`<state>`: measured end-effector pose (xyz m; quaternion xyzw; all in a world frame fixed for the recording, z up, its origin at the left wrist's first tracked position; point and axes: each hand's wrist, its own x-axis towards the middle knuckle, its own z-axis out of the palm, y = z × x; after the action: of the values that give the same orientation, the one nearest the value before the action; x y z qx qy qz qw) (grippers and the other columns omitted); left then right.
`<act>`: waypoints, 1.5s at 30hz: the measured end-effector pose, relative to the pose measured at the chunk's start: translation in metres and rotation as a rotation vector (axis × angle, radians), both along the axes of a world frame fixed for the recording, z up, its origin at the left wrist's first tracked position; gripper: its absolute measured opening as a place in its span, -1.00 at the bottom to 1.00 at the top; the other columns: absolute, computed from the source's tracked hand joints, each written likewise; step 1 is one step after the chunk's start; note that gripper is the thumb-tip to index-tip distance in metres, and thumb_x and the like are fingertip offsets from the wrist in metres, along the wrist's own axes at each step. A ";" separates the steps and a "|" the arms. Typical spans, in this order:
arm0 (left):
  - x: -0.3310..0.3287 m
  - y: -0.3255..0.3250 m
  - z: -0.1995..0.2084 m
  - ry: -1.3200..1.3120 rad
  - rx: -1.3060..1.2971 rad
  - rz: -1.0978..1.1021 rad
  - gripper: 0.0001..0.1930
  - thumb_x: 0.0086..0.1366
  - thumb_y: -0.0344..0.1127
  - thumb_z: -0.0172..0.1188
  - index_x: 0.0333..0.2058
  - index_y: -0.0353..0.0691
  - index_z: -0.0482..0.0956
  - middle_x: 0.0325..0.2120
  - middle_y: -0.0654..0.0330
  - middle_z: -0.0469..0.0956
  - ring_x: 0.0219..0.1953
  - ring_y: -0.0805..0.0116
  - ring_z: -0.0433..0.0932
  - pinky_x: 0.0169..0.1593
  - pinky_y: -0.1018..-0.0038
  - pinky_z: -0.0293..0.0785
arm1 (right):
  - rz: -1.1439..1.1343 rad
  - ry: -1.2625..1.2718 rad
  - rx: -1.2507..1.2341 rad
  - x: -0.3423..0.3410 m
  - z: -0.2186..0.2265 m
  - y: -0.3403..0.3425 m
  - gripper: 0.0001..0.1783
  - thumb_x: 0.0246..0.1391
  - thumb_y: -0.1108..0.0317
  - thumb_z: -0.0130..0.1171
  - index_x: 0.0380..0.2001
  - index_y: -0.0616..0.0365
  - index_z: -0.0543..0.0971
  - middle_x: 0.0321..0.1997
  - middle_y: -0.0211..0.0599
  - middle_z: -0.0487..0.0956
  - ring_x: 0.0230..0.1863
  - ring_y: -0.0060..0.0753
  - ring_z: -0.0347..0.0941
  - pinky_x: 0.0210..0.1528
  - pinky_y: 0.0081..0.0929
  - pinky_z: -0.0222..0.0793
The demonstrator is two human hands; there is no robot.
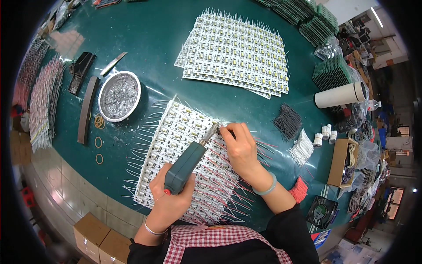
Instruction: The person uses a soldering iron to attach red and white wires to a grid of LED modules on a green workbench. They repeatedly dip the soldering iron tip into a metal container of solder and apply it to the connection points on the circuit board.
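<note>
Apron (206, 236) in red and white checks at the lower edge. Just past it, left hand (171, 194) wrapped around a dark green soldering gun (187, 165), metal tip angled up and right. Under both hands, flat on the green table (149, 39), a wired circuit-board panel (160, 154), fringed with pale leads at left and red leads at right. Near the gun's tip, by the panel's upper edge, right hand (241, 149) with thumb and fingertips pressed together; cannot tell anything pinched between them. To the right, bundles of red wires (298, 190), white wires (302, 148) and black wires (287, 122). To the left, rubber bands (99, 122) and a pale-rimmed bowl (139, 90) with silvery grey contents. Farther off, a knife (113, 64), then overlapping white panels (237, 53).
</note>
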<state>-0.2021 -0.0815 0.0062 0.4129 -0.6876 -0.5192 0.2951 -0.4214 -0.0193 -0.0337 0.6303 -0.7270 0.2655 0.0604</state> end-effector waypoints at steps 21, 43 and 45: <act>0.018 0.000 0.016 -0.041 -0.209 0.152 -0.74 0.20 -0.46 0.46 -0.16 -0.38 0.65 -0.26 0.12 0.67 -0.33 0.40 0.63 -0.26 0.47 0.55 | 0.005 0.005 -0.029 0.000 0.000 -0.001 -0.64 -0.16 0.62 0.22 -0.18 0.38 0.61 -0.21 -0.17 0.50 -0.20 -0.17 0.46 -0.32 -0.35 0.48; 0.009 -0.002 0.018 0.073 0.148 0.093 -0.74 0.18 -0.47 0.49 -0.18 -0.39 0.65 -0.37 0.25 0.67 -0.35 0.56 0.59 -0.26 0.55 0.52 | 0.000 -0.031 -0.044 -0.001 -0.005 0.005 -0.63 -0.13 0.64 0.22 -0.15 0.36 0.61 -0.17 -0.16 0.51 -0.18 -0.13 0.46 -0.27 -0.30 0.48; -0.001 -0.002 0.021 0.058 0.136 0.056 -0.79 0.18 -0.47 0.43 -0.20 -0.38 0.69 -0.46 0.26 0.65 -0.43 0.58 0.56 -0.34 0.55 0.48 | -0.004 -0.030 -0.043 -0.001 -0.004 0.005 -0.63 -0.14 0.64 0.22 -0.15 0.36 0.61 -0.17 -0.16 0.51 -0.18 -0.13 0.46 -0.27 -0.30 0.48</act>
<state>-0.2034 -0.0837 0.0268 0.4357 -0.6303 -0.5680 0.3004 -0.4224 -0.0142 -0.0377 0.6235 -0.7231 0.2904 0.0636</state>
